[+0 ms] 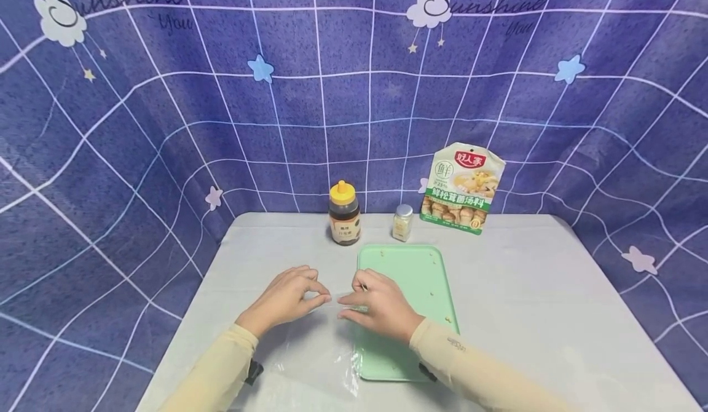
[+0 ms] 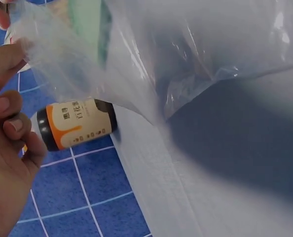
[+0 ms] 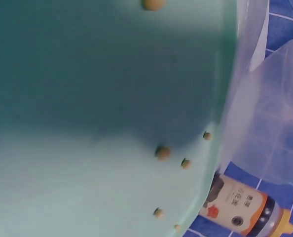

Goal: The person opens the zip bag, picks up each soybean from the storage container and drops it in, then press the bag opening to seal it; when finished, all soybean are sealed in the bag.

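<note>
A clear plastic bag (image 1: 315, 350) hangs between the two hands, its upper edge at their fingertips. My left hand (image 1: 293, 295) pinches that edge between thumb and forefinger; in the left wrist view the film (image 2: 136, 49) spreads out from the fingers. Facing it, my right hand (image 1: 381, 304) holds the bag's other side near the fingertips, with the forefinger and thumb slightly apart. Below the right hand lies a light green tray (image 1: 409, 356), partly covered by the arm and the film. Several small round tan pieces (image 3: 163, 152) are scattered on the tray.
Behind the hands stands a honey-type squeeze bottle (image 1: 345, 221) with a yellow cap. A small glass jar (image 1: 402, 222) with a grey lid is beside it. A soup seasoning pouch (image 1: 463, 187) leans against the blue curtain (image 1: 354, 98) at the table's back edge.
</note>
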Tool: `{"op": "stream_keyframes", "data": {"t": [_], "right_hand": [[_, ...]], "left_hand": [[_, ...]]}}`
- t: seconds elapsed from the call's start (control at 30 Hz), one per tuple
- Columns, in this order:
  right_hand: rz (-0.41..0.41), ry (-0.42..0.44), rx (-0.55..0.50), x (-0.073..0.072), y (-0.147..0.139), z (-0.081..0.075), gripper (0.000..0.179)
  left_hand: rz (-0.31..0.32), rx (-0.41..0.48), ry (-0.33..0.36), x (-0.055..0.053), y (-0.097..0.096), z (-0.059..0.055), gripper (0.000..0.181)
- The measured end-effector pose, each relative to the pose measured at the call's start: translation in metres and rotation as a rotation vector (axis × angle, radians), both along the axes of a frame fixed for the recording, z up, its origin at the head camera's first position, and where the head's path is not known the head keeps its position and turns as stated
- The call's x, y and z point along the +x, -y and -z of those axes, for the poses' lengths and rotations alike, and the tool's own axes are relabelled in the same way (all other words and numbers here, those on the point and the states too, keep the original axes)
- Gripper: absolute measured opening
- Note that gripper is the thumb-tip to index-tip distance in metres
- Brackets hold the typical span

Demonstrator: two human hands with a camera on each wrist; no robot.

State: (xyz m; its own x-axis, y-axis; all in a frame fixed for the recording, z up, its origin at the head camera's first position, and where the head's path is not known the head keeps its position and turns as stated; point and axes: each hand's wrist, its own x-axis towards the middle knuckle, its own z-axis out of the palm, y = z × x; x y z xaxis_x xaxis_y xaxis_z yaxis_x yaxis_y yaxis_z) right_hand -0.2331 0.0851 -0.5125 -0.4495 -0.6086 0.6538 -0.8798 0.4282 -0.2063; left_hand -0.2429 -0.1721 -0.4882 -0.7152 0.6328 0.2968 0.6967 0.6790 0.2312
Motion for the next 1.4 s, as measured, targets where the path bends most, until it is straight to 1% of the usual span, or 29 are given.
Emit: {"op": "stream_keyframes", "data": {"t": [0.13,0.23,0.3,0.4,0.43,0.53,0.63,0.77,0.83,0.87,0.97,1.1,1.17,1.27,1.33,1.4], "right_hand": [[0.024,-0.052,0.067,-0.004,0.008,0.000,0.012],[0.038,-0.091,0.078,-0.006,0.011,0.002,0.005],[0.043,-0.099,0.066,-0.006,0.010,0.004,0.004],[0.042,-0.088,0.041,-0.005,0.009,0.004,0.004],[0.040,-0.086,0.034,-0.005,0.008,0.005,0.005],[0.036,-0.082,0.014,-0.004,0.006,0.005,0.005],[0.018,-0.087,-0.001,-0.003,0.004,0.007,0.005],[-0.058,-0.085,-0.016,0.004,0.003,0.011,0.004],[-0.092,-0.076,-0.025,0.008,0.003,0.012,0.004],[-0.100,-0.068,-0.025,0.010,0.003,0.012,0.004],[-0.086,-0.041,-0.026,0.012,0.002,0.011,0.005],[-0.048,-0.032,-0.019,0.010,0.004,0.005,0.016],[-0.035,-0.051,-0.008,0.009,0.008,0.001,0.021],[-0.014,-0.099,0.038,0.006,0.020,-0.005,0.022],[0.001,-0.128,0.085,0.004,0.029,-0.007,0.017],[0.017,-0.136,0.122,0.002,0.036,-0.007,0.012]], "left_hand": [[-0.014,0.002,0.016,0.000,-0.003,-0.002,0.010],[-0.028,-0.007,0.023,0.002,-0.005,-0.004,0.012],[-0.051,-0.028,0.022,0.005,-0.004,-0.005,0.015],[-0.079,-0.064,0.034,0.012,-0.001,-0.006,0.018],[-0.078,-0.072,0.040,0.013,0.000,-0.006,0.018],[-0.049,-0.086,0.060,0.016,0.002,-0.008,0.016],[-0.036,-0.106,0.039,0.013,0.004,-0.011,0.016],[-0.075,-0.157,-0.052,0.003,0.011,-0.014,0.016],[-0.090,-0.173,-0.080,-0.001,0.016,-0.014,0.015],[-0.094,-0.177,-0.082,-0.003,0.017,-0.013,0.015],[-0.086,-0.173,-0.049,-0.004,0.021,-0.013,0.017],[-0.072,-0.164,-0.010,-0.003,0.020,-0.014,0.019],[-0.068,-0.161,-0.003,-0.003,0.020,-0.014,0.019],[-0.073,-0.156,0.001,-0.003,0.019,-0.014,0.020],[-0.080,-0.146,0.011,-0.003,0.018,-0.014,0.021],[-0.092,-0.127,0.027,-0.001,0.016,-0.014,0.023]]}}
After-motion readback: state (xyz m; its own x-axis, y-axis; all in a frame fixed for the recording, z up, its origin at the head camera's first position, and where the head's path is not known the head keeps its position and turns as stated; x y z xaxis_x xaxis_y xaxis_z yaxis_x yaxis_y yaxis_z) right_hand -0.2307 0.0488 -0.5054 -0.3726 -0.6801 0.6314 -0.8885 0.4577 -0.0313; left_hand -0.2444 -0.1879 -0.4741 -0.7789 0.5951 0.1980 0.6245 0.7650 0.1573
